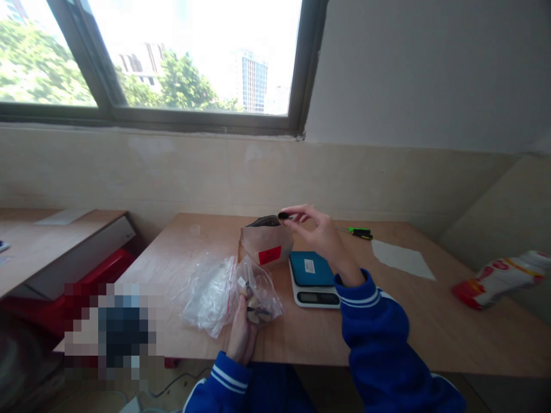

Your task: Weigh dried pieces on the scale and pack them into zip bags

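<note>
Fingertips of the right hand (pixel 318 228) pinch together on a small dark piece (pixel 283 215), too small to identify. They are at the right side of the open mouth of a brown paper pouch (pixel 252 244) with a red label; whether they touch its rim I cannot tell. Below and left of that pinch, nearer the wearer, the left hand (pixel 243 337) is closed around a clear bag (pixel 259 312) of brownish pieces; some of its fingers are hidden.

The step in hand appears to be handling single pieces between pouch and bag, though the direction is unclear. The next move seems to call for a firm pinch, clear of the pouch's rim, and a steady left hand.

Just left of the left fingers lie loose clear plastic bags (pixel 209 298). Below the right fingers sits a blue-topped scale (pixel 301 276); beyond them to the right, a screwdriver (pixel 361 233), then a paper sheet (pixel 402 259) and, farthest, a tilted bottle (pixel 499 280).
</note>
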{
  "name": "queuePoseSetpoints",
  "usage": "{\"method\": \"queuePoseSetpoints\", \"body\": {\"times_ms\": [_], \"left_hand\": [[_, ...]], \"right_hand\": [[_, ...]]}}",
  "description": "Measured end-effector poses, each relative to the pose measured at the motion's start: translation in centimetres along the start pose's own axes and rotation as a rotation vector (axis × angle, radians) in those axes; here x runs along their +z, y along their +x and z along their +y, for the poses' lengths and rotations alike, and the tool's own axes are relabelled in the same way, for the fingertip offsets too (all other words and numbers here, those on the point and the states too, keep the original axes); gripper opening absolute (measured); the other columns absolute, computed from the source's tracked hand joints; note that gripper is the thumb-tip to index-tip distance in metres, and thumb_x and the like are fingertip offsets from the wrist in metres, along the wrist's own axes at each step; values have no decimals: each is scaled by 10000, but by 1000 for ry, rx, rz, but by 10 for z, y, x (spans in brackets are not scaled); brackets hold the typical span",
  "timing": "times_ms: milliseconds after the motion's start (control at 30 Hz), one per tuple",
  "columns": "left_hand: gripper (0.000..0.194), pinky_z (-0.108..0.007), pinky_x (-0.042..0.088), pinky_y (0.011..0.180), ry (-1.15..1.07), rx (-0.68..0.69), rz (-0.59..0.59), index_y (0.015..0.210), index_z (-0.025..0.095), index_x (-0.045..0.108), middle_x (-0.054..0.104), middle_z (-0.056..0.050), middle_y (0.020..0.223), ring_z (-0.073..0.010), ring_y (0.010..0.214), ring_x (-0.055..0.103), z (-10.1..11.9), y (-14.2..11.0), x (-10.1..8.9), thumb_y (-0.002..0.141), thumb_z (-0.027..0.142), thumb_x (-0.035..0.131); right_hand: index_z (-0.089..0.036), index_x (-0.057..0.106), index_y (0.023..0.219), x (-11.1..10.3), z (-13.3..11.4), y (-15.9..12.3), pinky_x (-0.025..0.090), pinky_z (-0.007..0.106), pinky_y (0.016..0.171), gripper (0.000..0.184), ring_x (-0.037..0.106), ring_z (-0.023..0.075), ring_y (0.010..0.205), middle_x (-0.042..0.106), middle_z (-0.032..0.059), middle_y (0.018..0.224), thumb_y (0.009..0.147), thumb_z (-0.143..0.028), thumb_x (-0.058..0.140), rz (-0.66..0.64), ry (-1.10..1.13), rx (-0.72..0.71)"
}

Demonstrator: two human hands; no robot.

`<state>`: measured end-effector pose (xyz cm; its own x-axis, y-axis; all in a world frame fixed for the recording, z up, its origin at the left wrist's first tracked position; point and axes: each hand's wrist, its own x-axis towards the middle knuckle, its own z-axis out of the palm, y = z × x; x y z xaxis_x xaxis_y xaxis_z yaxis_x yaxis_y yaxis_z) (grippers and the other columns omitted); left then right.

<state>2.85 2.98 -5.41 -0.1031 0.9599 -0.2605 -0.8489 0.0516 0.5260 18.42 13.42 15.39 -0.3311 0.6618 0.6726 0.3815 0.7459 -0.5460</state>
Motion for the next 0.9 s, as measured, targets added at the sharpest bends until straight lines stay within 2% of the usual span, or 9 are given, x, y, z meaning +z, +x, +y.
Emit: {"method": "queuePoseSetpoints", "body": {"times_ms": [100,167,267,367,467,533,600,733,900], "left_hand": [[376,-371,387,1079,-3,5,-11,1209,243,605,642,-40,1248,-178,1169,577,0,1,-1,883,421,545],[374,-388,384,1081,1,5,-14,1197,240,614,656,-43,1222,-183,1169,578,-1,1,-2,878,425,552],[374,-414,362,1097,11,1,-8,1172,236,633,674,-48,1190,-201,1192,566,0,0,-2,863,438,572],[396,-428,337,1112,21,10,-14,1184,241,631,663,-53,1222,-217,1223,544,0,-1,0,854,453,579],[419,-435,323,1118,58,12,-35,1207,235,622,652,-68,1248,-234,1266,506,-2,-1,0,846,446,594],[403,-419,322,1119,91,29,-34,1185,218,637,638,-80,1272,-242,1300,468,-3,-1,-1,831,410,624],[386,-407,338,1109,118,49,-46,1162,205,650,622,-89,1294,-251,1310,455,-5,-1,-2,812,369,655],[374,-431,404,1056,165,38,-100,1119,204,673,665,-102,1221,-278,1237,534,-6,-1,-3,774,349,693],[379,-437,411,1046,225,61,-109,1084,185,687,688,-103,1176,-279,1213,555,-6,-1,-4,760,381,703]], "right_hand": [[-224,685,1040,8,10,12,450,394,905,203,598,211,946,690,55,1014,857,-258,602,7,-119,-31],[-224,670,1075,15,14,7,395,441,990,233,555,237,1076,652,72,1114,857,-237,589,16,-164,-38],[-206,652,1052,23,10,-17,428,392,962,217,562,211,1073,630,76,1098,895,-203,502,58,-57,-6],[-194,638,968,31,8,-51,499,298,799,199,624,163,896,661,46,950,909,-170,449,-211,152,117],[-174,630,942,47,14,-83,514,282,747,188,641,157,825,673,48,908,882,-128,457,-458,227,264],[-169,629,977,59,21,-97,521,299,764,199,647,171,841,673,65,944,863,-114,475,-508,219,308],[-177,612,1083,69,25,-104,515,337,832,257,639,203,942,651,94,1057,847,-133,520,-538,192,277],[-206,536,1252,80,25,-104,399,436,1028,445,513,279,1212,550,133,1279,819,-244,632,-586,153,181],[-197,586,1124,85,25,-98,443,407,954,328,587,251,1073,615,102,1143,809,-253,658,-566,188,212]]}}
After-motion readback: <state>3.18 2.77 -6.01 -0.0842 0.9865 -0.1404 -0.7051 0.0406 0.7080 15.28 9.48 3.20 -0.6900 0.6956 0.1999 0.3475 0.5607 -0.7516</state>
